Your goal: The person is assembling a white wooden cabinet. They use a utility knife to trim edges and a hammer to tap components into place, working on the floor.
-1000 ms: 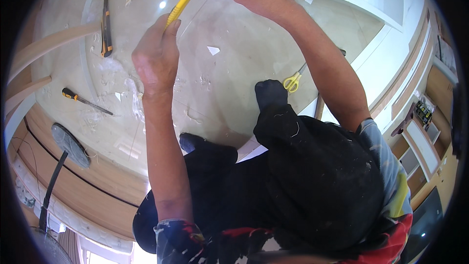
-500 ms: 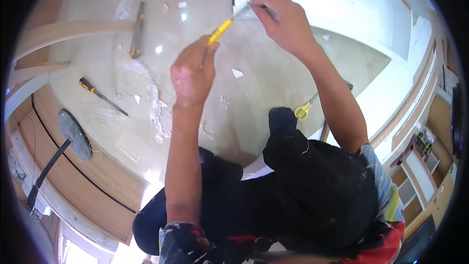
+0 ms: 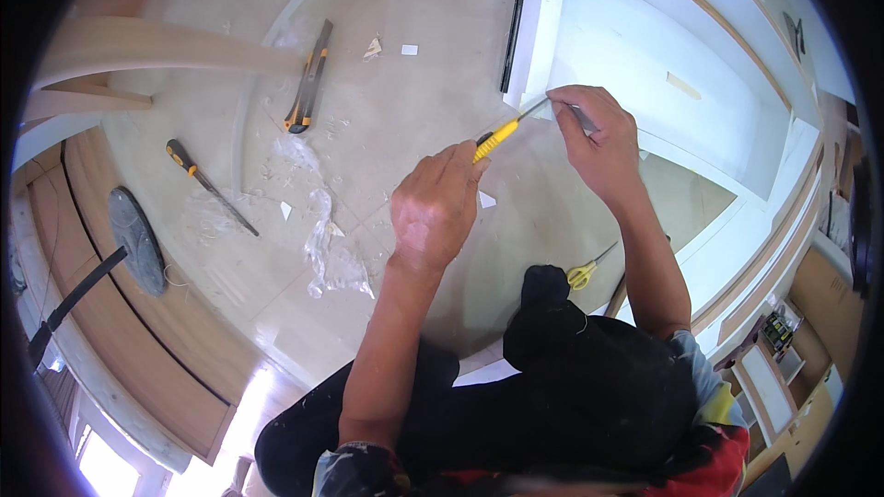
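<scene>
My left hand is closed around a yellow utility knife with a black slider. Its thin blade points up and to the right. At the blade's far end, the thumb and fingers of my right hand are pinched together on the tip. A small greyish patch shows in the crook of the right hand, too shaded to make out. Just beyond both hands stands a white cabinet frame with a dark strip along its left edge.
An orange-and-black snap-off cutter and a file-like tool with a black-and-orange handle lie on the floor at left. Plastic scraps are scattered nearby. Yellow-handled scissors lie by my knee. Wooden panels line the left.
The view has shifted, so the floor tools and the cabinet sit differently in the picture. Both hands keep the same grip on the knife and its blade end.
</scene>
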### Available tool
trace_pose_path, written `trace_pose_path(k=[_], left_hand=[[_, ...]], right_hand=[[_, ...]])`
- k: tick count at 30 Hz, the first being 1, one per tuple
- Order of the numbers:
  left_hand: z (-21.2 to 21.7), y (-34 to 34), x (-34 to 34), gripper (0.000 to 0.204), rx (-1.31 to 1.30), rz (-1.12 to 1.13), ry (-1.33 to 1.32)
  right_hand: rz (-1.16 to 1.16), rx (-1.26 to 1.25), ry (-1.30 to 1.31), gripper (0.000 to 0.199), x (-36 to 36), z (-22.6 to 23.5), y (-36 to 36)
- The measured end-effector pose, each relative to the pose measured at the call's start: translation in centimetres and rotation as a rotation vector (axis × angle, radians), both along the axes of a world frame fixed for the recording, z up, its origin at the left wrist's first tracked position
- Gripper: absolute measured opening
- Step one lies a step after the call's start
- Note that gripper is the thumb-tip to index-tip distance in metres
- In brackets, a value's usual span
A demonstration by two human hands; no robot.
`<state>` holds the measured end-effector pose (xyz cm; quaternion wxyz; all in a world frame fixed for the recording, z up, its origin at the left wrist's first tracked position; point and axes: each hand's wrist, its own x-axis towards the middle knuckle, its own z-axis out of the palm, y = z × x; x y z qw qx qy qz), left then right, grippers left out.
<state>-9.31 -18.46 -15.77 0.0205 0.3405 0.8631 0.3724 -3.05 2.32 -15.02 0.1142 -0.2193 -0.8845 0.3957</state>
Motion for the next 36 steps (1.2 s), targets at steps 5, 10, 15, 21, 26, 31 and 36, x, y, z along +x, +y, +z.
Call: trace_pose_path(k=[5, 10, 15, 21, 26, 31, 36], left_hand=[[-0.1, 0.0, -0.1, 0.024, -0.008, -0.004, -0.011], [-0.4, -0.1, 0.0, 0.026, 0.0, -0.005, -0.013], [-1.0, -0.2, -0.1, 0.027, 0.027, -0.008, 0.003], [-1.0, -0.2, -0.4, 0.026, 0.021, -0.015, 0.022], [-0.8, 0.1, -0.3, 0.025, 0.027, -0.014, 0.015], [-0.5, 0.2, -0.1, 0.023, 0.009, -0.014, 0.032], [-0.6, 0.0, 0.0, 0.022, -0.001, 0.002, 0.037]], right_hand=[[0.016, 0.035, -0.014, 0.016, -0.1, -0.5, 0.1], [-0.027, -0.002, -0.015, 0.012, -0.3, -0.2, -0.2], [-0.012, -0.003, 0.011, 0.012, -0.3, -0.4, -0.1], [0.05, 0.019, 0.002, 0.015, 0.0, -0.6, 0.4], [0.063, 0.019, 0.011, 0.019, 0.3, -0.1, 0.6], [-0.057, 0.239, 0.201, 0.024, 3.9, 1.4, 1.3], [-0.446, 0.11, -0.38, 0.04, 19.3, -1.8, 0.6]])
